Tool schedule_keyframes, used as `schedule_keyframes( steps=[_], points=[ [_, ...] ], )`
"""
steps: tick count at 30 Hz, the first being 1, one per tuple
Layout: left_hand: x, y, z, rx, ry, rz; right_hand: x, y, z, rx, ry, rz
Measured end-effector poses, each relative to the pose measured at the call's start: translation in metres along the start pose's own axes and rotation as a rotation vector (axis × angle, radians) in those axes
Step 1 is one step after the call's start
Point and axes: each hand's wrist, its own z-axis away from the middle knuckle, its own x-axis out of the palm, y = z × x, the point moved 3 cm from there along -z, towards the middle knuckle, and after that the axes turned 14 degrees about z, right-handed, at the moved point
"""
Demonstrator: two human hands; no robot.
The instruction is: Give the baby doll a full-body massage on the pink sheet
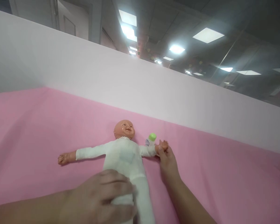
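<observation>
- I see the baby doll (124, 154) on its back on the pink sheet (32, 130), arms spread.
- My left hand (102, 196): grip clamped around the doll's lower body and legs.
- My right hand (168, 161): grip pinched together on the doll's hand.
- A green-capped bottle (150, 139) lies just beside that arm.
- White partition wall (84, 68) behind.

A pink cloth (224, 174) covers the table, backed by a white wall. On it a doll (123, 155) in white lies face-up, head toward twelve o'clock, with a green-capped bottle (150, 139) at its two o'clock.
</observation>
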Motion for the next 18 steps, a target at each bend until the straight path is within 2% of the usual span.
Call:
schedule_keyframes(
  steps=[2,7,10,13,16,18],
  points=[
    [0.000,0.004,-0.004,0.014,-0.034,0.000,-0.009,0.013,-0.010,0.105,0.036,0.043],
    [-0.001,0.002,-0.003,0.016,0.000,-0.024,-0.023,0.025,-0.019,0.235,-0.034,0.245],
    [0.002,-0.002,0.003,0.010,0.033,-0.025,-0.025,0.024,-0.019,0.272,-0.100,0.144],
    [0.003,-0.006,0.009,-0.008,0.080,-0.022,-0.023,0.023,-0.017,0.305,-0.146,-0.048],
    [0.002,-0.016,0.015,-0.059,0.192,-0.041,-0.021,0.019,-0.014,0.269,-0.106,-0.198],
    [-0.001,-0.028,0.020,-0.113,0.289,-0.055,-0.017,0.014,-0.011,0.190,-0.062,-0.238]
  ],
)
